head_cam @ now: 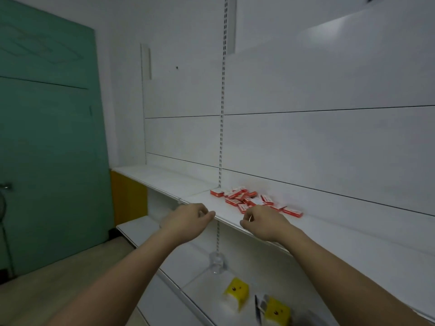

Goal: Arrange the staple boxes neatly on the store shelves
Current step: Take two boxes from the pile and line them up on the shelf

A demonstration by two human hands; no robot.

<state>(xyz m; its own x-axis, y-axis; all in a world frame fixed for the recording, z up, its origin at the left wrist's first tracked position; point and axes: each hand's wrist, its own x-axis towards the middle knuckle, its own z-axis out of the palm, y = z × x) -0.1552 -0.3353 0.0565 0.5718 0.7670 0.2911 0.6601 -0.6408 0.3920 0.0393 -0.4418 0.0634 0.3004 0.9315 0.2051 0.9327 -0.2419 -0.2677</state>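
Note:
Several small red staple boxes (244, 198) lie in a loose, jumbled heap on the white shelf (204, 201), close to the back panel. One of them, a red box (292, 211), lies apart at the right end of the heap. My left hand (188, 221) hovers at the shelf's front edge, left of the heap, fingers loosely curled and holding nothing. My right hand (263, 222) is over the shelf just in front of the heap, fingers curled loosely, with no box in it. Neither hand touches a box.
A slotted metal upright (222, 114) runs up the white back panel behind the heap. On the lower shelf stand two yellow packages (237, 290) and a clear plastic divider (217, 261). A green door (47, 137) is at the left, above a wooden floor.

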